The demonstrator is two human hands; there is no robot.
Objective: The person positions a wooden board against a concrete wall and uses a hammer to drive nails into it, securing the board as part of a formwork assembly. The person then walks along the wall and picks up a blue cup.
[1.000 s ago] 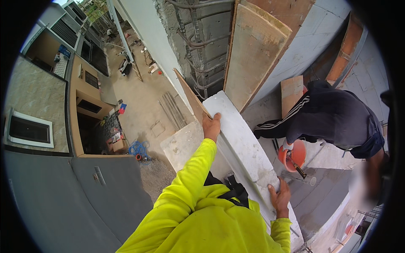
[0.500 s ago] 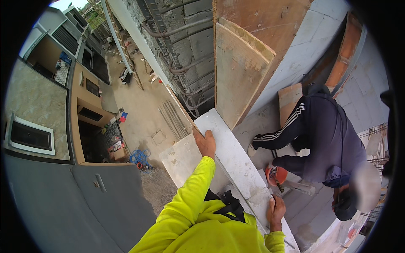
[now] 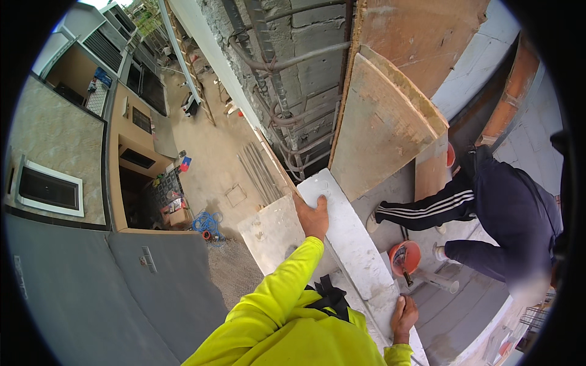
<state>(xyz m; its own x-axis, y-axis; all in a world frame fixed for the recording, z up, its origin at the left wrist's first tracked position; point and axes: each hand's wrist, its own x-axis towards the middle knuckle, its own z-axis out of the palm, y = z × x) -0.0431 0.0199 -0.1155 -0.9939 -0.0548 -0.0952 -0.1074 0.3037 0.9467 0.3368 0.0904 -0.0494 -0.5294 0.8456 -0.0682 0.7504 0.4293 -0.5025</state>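
Bucket (image 3: 415, 252) & co-worker (image 3: 516, 204) are R of white block (image 3: 351, 238), plywood (image 3: 381, 116) & rebar (image 3: 264, 36) past its far end. L hand (image 3: 313, 216) on top, thumb splayed; R hand (image 3: 404, 316) by R edge, fingers curled; can't tell either grip.

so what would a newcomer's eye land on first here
Probably the bright yellow shirt, low in the middle, whose wearer has the left hand at the far part of a long white block and the right hand nearer. Next, the bent-over person in dark clothes at right, and the orange bucket between that person and the block.
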